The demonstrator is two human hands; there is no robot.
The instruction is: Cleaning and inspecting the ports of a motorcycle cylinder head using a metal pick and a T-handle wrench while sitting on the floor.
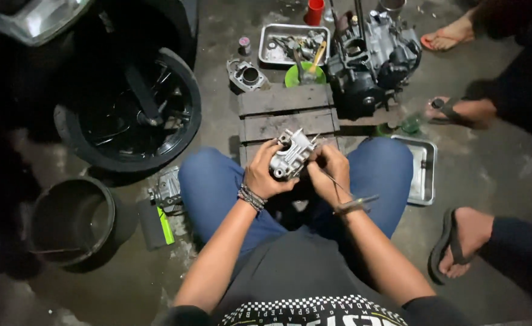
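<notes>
Posture: the person is seated on the floor, knees in blue trousers raised, both hands held between them.
Left hand: fingers are closed around a silver cylinder head, gripped from its left side and underside; a beaded bracelet is worn at the wrist.
Right hand: fingers are pinched shut on a thin tool, its tip set at the right edge of the cylinder head; the shaft runs back across the wrist. What kind of tool it is cannot be told.
Cylinder head position: held in the air above the near end of a wooden pallet, between the knees, touching both hands.
Pallet: 3 grey planks are seen, lying on the floor directly ahead of the knees.
Engine block: dark, standing at the far right corner of the pallet.
Green bowl: just beyond the pallet, with a wooden-handled tool standing in it.
Far tray: metal, loaded with small parts, behind the bowl.
Cylinder: grey, on the floor left of the bowl.
Red cup: at the top edge, behind the tray.
Near tray: metal, on the floor beside the right knee.
Wheel: black tyre and rim, lying to the left.
Bucket: dark, at the lower left, near the wheel.
Other people: 3 feet in sandals are seen at the right, well apart from the hands.
</notes>
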